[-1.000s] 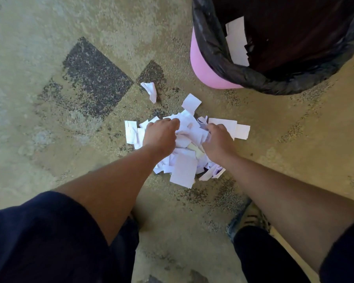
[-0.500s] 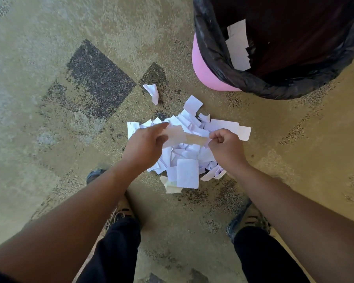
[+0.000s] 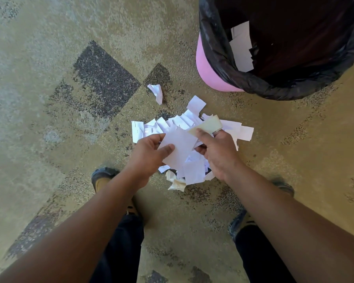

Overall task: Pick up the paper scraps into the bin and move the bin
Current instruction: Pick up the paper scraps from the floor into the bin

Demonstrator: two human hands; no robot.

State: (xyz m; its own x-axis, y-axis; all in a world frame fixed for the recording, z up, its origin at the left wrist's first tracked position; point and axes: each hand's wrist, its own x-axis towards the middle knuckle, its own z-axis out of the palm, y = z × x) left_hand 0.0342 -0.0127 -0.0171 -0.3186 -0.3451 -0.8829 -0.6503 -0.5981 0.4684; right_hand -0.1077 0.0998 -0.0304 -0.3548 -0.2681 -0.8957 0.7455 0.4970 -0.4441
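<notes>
A heap of white paper scraps [image 3: 178,123] lies on the carpet in the middle of the head view. My left hand [image 3: 149,154] grips a large white scrap [image 3: 180,148] raised above the heap. My right hand [image 3: 217,152] pinches a yellowish scrap [image 3: 207,125] and more white pieces beside it. The pink bin [image 3: 206,68] with a black liner [image 3: 217,56] stands at the upper right, with several white scraps [image 3: 241,48] inside. One curled scrap [image 3: 156,92] lies apart, left of the bin.
Patterned beige carpet [image 3: 49,78] with dark patches spreads all around. My two shoes [image 3: 102,178] stand just behind the heap, and my dark trouser legs [image 3: 121,248] fill the lower middle. A crumpled cream piece [image 3: 175,182] lies at the heap's near edge.
Both hands have come up from the heap with scraps in them and drawn closer together. The view has pulled back, so my feet show on both sides.
</notes>
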